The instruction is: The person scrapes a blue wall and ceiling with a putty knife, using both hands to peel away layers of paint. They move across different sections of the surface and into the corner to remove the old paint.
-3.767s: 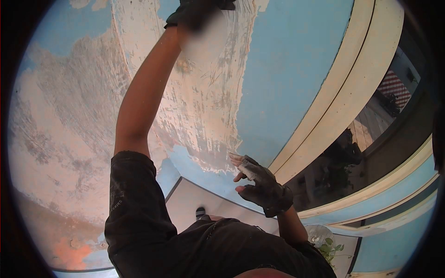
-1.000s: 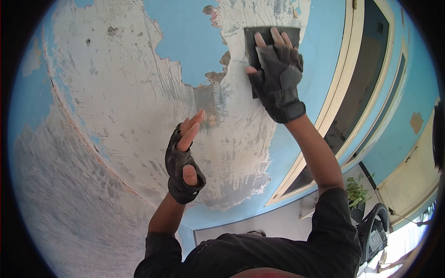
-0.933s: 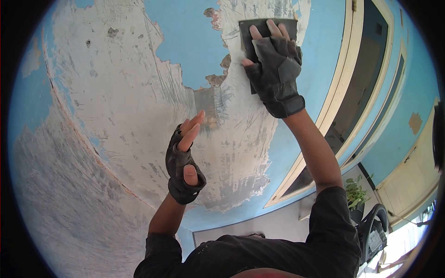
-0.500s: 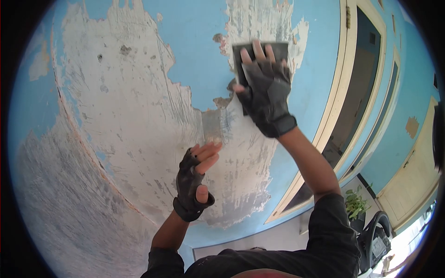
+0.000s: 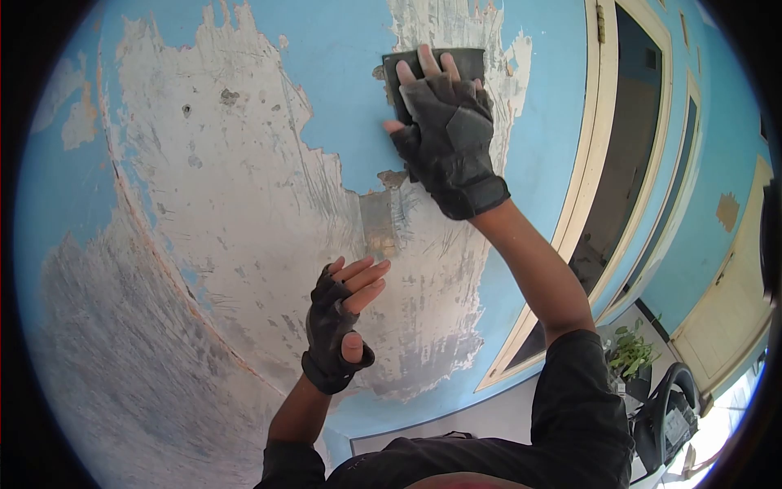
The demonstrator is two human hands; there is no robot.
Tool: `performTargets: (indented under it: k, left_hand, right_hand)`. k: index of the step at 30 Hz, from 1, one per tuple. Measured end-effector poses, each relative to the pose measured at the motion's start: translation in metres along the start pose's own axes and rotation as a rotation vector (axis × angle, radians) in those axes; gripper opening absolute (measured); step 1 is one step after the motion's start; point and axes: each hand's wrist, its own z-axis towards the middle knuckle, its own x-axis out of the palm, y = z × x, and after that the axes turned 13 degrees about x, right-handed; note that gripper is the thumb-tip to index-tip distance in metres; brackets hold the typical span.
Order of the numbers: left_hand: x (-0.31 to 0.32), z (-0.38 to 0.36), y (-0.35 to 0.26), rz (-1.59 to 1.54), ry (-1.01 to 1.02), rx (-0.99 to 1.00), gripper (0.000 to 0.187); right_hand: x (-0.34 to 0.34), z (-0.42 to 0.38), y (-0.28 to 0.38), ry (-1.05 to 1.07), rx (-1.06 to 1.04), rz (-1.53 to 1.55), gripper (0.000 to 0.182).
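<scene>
My right hand (image 5: 452,134), in a black fingerless glove, presses a dark sheet of sandpaper (image 5: 468,61) against the wall. Its fingers lie stretched over the sheet, and the thumb sticks out at the left edge. Under it, the wall (image 5: 244,163) shows blue paint scraped back to whitish, scratched plaster with ragged edges. Lower and to the left, my left hand (image 5: 342,314) wears a matching glove. It is open and holds nothing, fingers extended close to the bare plaster.
A cream door frame (image 5: 570,187) with dark panes stands right of the patch. At lower right are a potted plant (image 5: 631,352) and a black object with a curved rim (image 5: 680,391). A cream door (image 5: 721,285) is farther right. An orange-brown crack line (image 5: 167,281) runs down the left wall.
My right hand has slid up and to the left across the wall with the sandpaper. My left hand stays almost in place, its fingers slightly more spread.
</scene>
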Motion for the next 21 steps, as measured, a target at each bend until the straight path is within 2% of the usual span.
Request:
performTargets:
  k: [2, 5, 7, 9, 12, 18, 21]
  left_hand:
    - [-0.009, 0.008, -0.001, 0.023, 0.0, 0.027, 0.06]
    - [-0.018, 0.03, 0.001, 0.082, 0.014, 0.096, 0.056]
    - [-0.023, 0.052, 0.007, 0.136, 0.024, 0.14, 0.053]
    - [-0.026, 0.078, 0.012, 0.191, 0.062, 0.202, 0.044]
    - [-0.029, 0.114, 0.023, 0.275, 0.072, 0.245, 0.036]
    - [-0.036, 0.138, 0.017, 0.302, 0.048, 0.299, 0.029]
    - [-0.037, 0.138, 0.005, 0.351, 0.124, 0.324, 0.03]
  right_hand:
    - [-0.001, 0.018, 0.002, -0.015, -0.015, -0.009, 0.068]
    - [0.002, 0.096, -0.005, -0.124, -0.099, 0.082, 0.068]
    - [-0.006, 0.168, -0.004, 0.122, 0.004, 0.031, 0.074]
    - [-0.001, 0.22, -0.009, 0.008, -0.014, 0.042, 0.073]
    - [0.001, 0.25, -0.01, 0.011, 0.0, 0.064, 0.073]
    - [-0.005, 0.164, -0.003, 0.023, -0.007, -0.082, 0.068]
    - [-0.007, 0.165, -0.014, 0.008, -0.038, -0.04, 0.069]
